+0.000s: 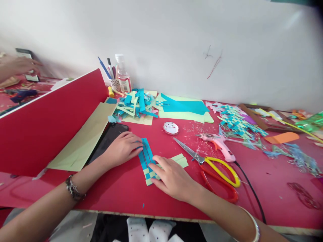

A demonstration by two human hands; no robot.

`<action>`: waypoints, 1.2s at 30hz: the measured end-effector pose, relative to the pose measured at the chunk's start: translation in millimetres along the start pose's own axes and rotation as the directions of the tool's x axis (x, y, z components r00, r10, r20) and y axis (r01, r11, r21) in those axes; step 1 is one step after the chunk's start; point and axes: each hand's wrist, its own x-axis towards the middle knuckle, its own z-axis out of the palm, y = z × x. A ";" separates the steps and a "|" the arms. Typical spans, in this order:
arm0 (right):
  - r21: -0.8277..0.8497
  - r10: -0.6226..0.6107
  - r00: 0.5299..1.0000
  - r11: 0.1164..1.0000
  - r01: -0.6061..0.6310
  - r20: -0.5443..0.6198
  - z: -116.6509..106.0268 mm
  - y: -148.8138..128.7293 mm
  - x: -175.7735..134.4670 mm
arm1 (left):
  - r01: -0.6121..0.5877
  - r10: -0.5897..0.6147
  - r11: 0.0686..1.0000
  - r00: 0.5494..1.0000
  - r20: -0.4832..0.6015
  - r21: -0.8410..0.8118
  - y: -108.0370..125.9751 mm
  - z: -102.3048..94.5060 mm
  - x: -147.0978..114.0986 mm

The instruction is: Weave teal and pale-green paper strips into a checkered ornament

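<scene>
A small woven paper piece [147, 161] lies on the red tabletop, with blue strips running lengthwise and pale green strips crossing its near end. Around the left edge of its far end, my left hand [124, 148] is closed, its fingertips on the blue strips. My right hand [175, 178] grips the checkered near end, thumb and fingers on the paper and partly covering it. Loose pale green strips [180, 160] stick out beyond my right hand's knuckles. To the right lie large scissors [204, 161] with one yellow and one red handle.
A pink glue gun [219, 144] with a black cord lies beyond the scissors. Paper scraps [138, 104], a round white lid [171, 128] and woven pieces [237, 121] lie farther back. A dark phone [108, 139] is beside my left hand. Behind a red divider [63, 124], another person's hand [20, 67] shows.
</scene>
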 end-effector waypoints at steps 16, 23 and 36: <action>0.016 0.093 0.976 0.996 -0.092 -0.197 -9.7 8.4 -6.5 | 0.106 -0.107 0.993 0.994 -0.015 -0.044 -1.1 -0.9 -1.3; -0.010 0.037 0.998 0.999 -0.038 -0.058 -8.2 7.5 -2.9 | 0.109 -0.118 0.987 0.991 -0.071 -0.119 4.2 -12.6 -1.9; -0.175 -0.133 0.929 0.982 0.076 -0.344 4.5 8.4 -0.3 | -0.097 0.113 0.986 0.986 0.121 -0.133 49.6 -10.2 -15.3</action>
